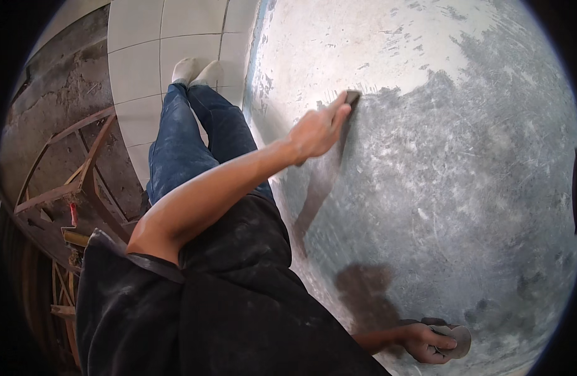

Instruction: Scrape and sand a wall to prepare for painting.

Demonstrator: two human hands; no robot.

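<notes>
My left hand (319,129), high in the view, is closed round a small dark flat block (352,97). Its front edge meets or lies very close to the patchy grey-and-white wall (439,188), near the border of the whiter area. Low at the right, my right hand (427,343) grips a thin grey round-edged pad or sheet (461,342), thumb on its face, fingers curled below. Whether this piece touches the wall I cannot tell. The wall bears scratches, streaks and the shadows of both arms.
Pale floor tiles (133,70) run along the wall's foot, where my socked feet (196,70) stand. Wooden frames (88,174) lie or stand on rough, dirty ground at the left, with a small red object (73,214) among them. A dark object juts in at the far right.
</notes>
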